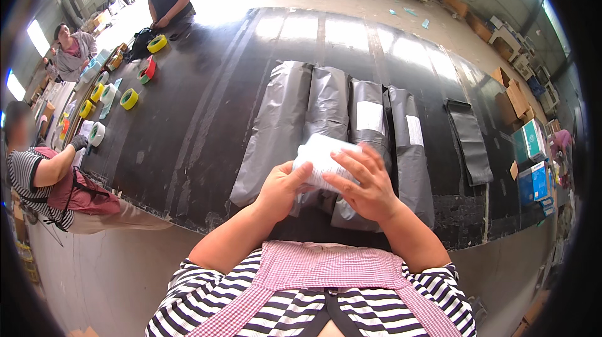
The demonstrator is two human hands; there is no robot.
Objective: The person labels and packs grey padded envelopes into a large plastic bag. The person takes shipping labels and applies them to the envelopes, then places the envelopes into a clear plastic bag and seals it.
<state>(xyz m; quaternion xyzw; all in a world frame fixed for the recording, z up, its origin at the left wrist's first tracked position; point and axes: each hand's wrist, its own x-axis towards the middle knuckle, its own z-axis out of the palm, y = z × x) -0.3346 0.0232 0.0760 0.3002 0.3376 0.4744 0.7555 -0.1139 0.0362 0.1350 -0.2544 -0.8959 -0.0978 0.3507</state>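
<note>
A thick stack of white paper labels (327, 152) is held up in front of me, its edges slightly smeared by motion. My left hand (285, 186) grips it from the left, with the thumb along the near side. Over its right side lies my right hand (364, 180), thumb and fingers against the paper, the outer fingers blurred. Just beneath and beyond my hands, several long grey plastic packages (276, 124) lie side by side on the dark table (200, 105). The two on the right bear a white label (370, 116) each.
Flat grey plastic bags (469, 142) lie to the right. Teal and blue boxes (533, 142) stand at the right edge. Tape rolls (128, 99) sit along the left side. A person (47, 174) in a striped shirt works at left; two others are farther back.
</note>
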